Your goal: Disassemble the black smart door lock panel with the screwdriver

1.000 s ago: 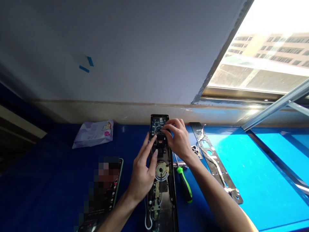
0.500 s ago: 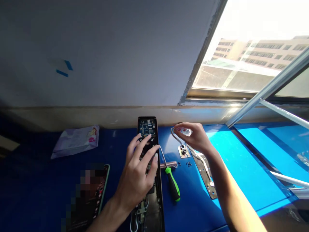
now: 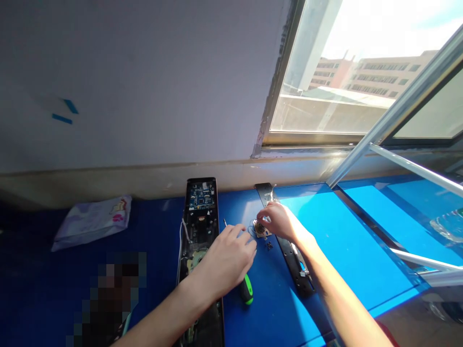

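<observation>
My left hand (image 3: 231, 255) is over the right edge of a long black housing (image 3: 220, 313), fingers curled down above the middle of a screwdriver with a black and green handle (image 3: 247, 290). Whatever those fingers close around is hidden. With thumb and fingertips pinched, my right hand (image 3: 279, 220) is at a small square circuit board (image 3: 262, 229) that has a thin wire looping off its left side. A blue circuit board (image 3: 201, 196) fills the housing's far end. Along its left edge runs a white cable (image 3: 180, 255).
A black perforated strip (image 3: 292, 258) with wiring lies under my right arm. Several small dark screws (image 3: 269, 246) sit by the small board. Left are a white and purple packet (image 3: 94, 217) and a blurred-out phone (image 3: 112, 299). A metal window frame (image 3: 365, 140) rises at right.
My left hand has moved off the housing to the right, over the screwdriver, and its spread fingers have curled. My right hand has come down from the raised cable to the small circuit board.
</observation>
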A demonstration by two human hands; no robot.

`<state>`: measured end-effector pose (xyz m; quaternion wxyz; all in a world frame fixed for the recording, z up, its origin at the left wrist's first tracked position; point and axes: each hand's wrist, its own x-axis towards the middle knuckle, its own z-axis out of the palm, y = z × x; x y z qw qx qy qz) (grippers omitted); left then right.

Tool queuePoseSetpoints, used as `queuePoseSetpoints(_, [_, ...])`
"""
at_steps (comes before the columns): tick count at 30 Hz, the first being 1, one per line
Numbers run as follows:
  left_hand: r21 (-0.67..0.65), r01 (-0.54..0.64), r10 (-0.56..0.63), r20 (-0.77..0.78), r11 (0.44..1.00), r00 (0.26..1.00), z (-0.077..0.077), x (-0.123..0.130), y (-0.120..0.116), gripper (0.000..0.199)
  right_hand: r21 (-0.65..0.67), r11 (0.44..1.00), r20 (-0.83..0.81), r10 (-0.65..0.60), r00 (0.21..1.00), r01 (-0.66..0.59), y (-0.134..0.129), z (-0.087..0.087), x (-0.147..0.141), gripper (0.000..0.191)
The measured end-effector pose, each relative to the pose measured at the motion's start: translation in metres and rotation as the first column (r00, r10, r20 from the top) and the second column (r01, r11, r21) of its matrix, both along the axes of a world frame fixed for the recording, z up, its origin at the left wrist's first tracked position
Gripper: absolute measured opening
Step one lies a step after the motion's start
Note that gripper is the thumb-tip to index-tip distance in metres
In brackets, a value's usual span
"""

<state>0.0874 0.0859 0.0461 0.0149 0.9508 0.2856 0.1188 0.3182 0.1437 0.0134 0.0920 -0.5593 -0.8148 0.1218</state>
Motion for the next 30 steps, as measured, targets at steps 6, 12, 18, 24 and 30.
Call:
queuePoseSetpoints(6, [0.016,-0.010,0.011,-0.010,1.000,1.000,0.002,-0.004,0.000,0.016,0.023,0.999,0.012,-0.036,0.999,0.036,-0.005,0.006,0.004,0.033])
queuePoseSetpoints(12, [0.047,-0.018,0.004,0.282,0.999,0.960,0.006,-0.027,0.000,0.019,0.062,0.998,-0.067,0.015,0.998,-0.010,-0.023,0.037,-0.013,0.023])
queuePoseSetpoints(18, [0.119,-0.358,0.226,0.585,0.926,0.779,-0.003,-0.060,0.007,0.026,0.060,0.996,-0.178,0.072,0.981,-0.062,-0.032,0.070,-0.062,0.011])
queuePoseSetpoints(24, [0.010,-0.464,0.355,0.630,0.886,0.691,-0.021,-0.073,0.006,0.040,0.013,1.000,-0.181,-0.012,0.983,0.015,-0.027,0.068,-0.112,0.015])
queuePoseSetpoints(30, [-0.106,-0.411,0.371,0.668,0.906,0.646,-0.029,-0.074,0.001,0.042,-0.008,1.000,-0.080,-0.003,0.997,0.002,-0.024,0.057,-0.132,0.013])
